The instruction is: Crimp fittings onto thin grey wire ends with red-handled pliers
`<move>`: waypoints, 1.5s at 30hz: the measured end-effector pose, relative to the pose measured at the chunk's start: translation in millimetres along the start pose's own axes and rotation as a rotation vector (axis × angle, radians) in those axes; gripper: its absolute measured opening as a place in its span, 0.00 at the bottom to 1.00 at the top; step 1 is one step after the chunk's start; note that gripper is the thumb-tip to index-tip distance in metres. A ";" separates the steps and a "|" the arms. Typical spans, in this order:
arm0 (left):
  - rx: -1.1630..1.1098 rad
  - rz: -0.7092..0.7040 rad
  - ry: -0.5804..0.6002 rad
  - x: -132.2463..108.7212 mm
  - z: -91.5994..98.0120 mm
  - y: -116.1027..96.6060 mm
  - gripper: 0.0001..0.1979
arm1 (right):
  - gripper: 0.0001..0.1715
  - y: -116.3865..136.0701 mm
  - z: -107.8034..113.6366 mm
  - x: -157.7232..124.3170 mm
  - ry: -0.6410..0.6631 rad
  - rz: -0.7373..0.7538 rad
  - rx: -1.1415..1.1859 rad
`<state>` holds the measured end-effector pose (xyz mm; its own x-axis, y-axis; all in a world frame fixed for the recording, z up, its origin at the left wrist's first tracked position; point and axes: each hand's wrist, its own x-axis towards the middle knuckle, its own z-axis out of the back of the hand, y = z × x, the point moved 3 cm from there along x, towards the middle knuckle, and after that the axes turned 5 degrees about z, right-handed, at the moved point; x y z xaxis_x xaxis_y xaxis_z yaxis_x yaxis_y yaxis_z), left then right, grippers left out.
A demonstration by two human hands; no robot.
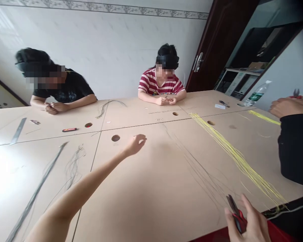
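Observation:
My left hand [136, 145] is stretched out over the middle of the table, with its fingers curled together. Whatever may be between those fingertips is hidden or too small to make out. At the lower right, my right hand [252, 220] grips a pair of pliers [236, 213] with red handles, their dark jaws pointing up and away. Several thin grey wires [204, 171] lie loosely on the table between my hands. On the left, a long grey wire bundle [41, 183] and a looser tangle of grey wires [74, 164] rest beside my forearm.
A yellow wire bundle [232, 151] runs across the right side of the table [141, 201]. Two co-workers sit opposite. At the right edge a black-sleeved person's hand [290, 107] is near red-handled pliers. A bottle [259, 94], a red-black cutter [69, 129] and a steel ruler [18, 131] lie around.

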<state>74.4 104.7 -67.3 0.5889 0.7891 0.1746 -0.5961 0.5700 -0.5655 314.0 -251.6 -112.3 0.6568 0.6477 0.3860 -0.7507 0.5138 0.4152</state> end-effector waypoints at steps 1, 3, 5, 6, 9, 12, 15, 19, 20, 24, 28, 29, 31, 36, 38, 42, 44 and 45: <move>-0.004 -0.017 0.027 -28.4 6.4 -7.5 0.12 | 0.40 10.1 -2.4 4.1 0.018 0.042 0.046; 0.001 -0.036 0.059 -86.9 19.6 -16.9 0.12 | 0.38 34.8 -10.8 12.1 0.023 0.148 0.144; 0.021 -0.035 0.067 -142.4 33.0 -16.2 0.13 | 0.34 64.5 -25.5 19.2 0.040 0.267 0.225; 0.042 -0.014 0.055 -167.3 40.2 -11.3 0.14 | 0.32 80.6 -34.8 22.5 0.056 0.325 0.255; 0.108 0.211 -0.027 -228.4 63.8 20.4 0.15 | 0.27 132.4 -68.6 32.1 0.135 0.525 0.330; 0.136 0.407 -0.212 -271.0 89.4 58.5 0.18 | 0.25 180.3 -102.1 40.6 0.135 0.679 0.369; 0.145 0.517 -0.338 -290.0 108.8 90.9 0.21 | 0.26 211.9 -129.8 43.8 0.139 0.748 0.407; 0.217 0.549 -0.393 -268.6 127.5 123.6 0.20 | 0.25 217.8 -147.8 42.6 0.135 0.781 0.450; 0.233 0.555 -0.395 -256.8 131.6 131.1 0.18 | 0.25 214.5 -149.4 43.1 0.134 0.789 0.458; 0.301 0.578 -0.372 -204.6 143.7 158.4 0.11 | 0.24 199.3 -149.4 49.8 0.100 0.774 0.499; 0.357 0.603 -0.298 -168.2 143.2 176.9 0.07 | 0.21 195.9 -148.5 54.0 0.126 0.747 0.521; 0.370 0.607 -0.278 -162.7 141.2 179.8 0.07 | 0.21 196.2 -148.3 54.0 0.134 0.743 0.524; 0.396 0.617 -0.245 -155.4 136.4 184.0 0.06 | 0.19 196.7 -147.8 53.8 0.140 0.732 0.527; 0.462 0.647 -0.200 -149.7 126.9 187.7 0.08 | 0.18 194.5 -147.2 53.4 0.152 0.721 0.522; 0.478 0.662 -0.178 -149.5 124.3 187.8 0.09 | 0.17 192.7 -147.9 53.1 0.157 0.721 0.520; 0.485 0.688 -0.149 -150.7 122.5 186.6 0.12 | 0.16 189.3 -150.2 52.5 0.150 0.722 0.519; 0.468 0.699 -0.158 -152.5 125.4 184.3 0.11 | 0.16 188.6 -150.8 52.3 0.149 0.722 0.515; 0.456 0.706 -0.170 -153.9 128.4 182.4 0.11 | 0.15 188.6 -150.7 52.3 0.150 0.721 0.514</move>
<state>-195.0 116.6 -93.8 -0.0712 0.9965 0.0428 -0.9748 -0.0604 -0.2145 196.1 -36.0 -137.9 -0.0049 0.8009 0.5987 -0.8291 -0.3380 0.4454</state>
